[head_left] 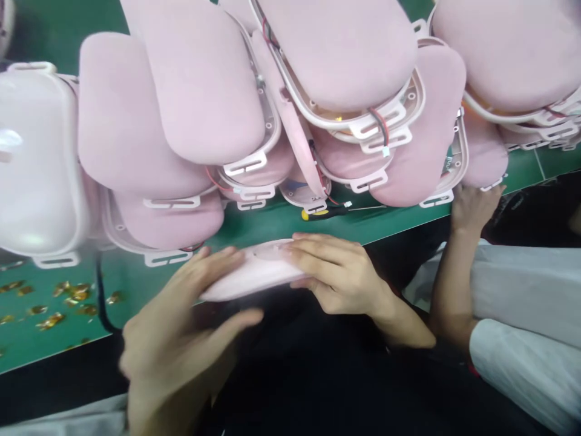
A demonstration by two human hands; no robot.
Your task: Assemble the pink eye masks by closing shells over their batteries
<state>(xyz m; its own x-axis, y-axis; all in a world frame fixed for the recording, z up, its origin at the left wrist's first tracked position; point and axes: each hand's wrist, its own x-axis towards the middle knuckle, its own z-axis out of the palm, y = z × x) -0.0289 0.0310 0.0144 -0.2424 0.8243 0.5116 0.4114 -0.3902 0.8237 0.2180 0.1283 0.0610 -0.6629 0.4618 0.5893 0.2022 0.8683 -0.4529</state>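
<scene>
Nearest the head camera, the left hand point(181, 339) is blurred, fingers spread along the near edge of a flat pink shell point(256, 272) and thumb below it, a loose cradling hold rather than a pinch. Opposite, the right hand point(338, 272) lies flat over the shell's far end, fingers pressing on its top beside a round raised spot. That shell sits at the front edge of the green table point(54, 339), just under the stack of pink padded units point(204, 91). A steadier job would likely come from keeping both palms level and the part squared to the edge. Another person's hand point(474, 209) touches a unit to the right; gold scraps point(68, 297) litter the left.
</scene>
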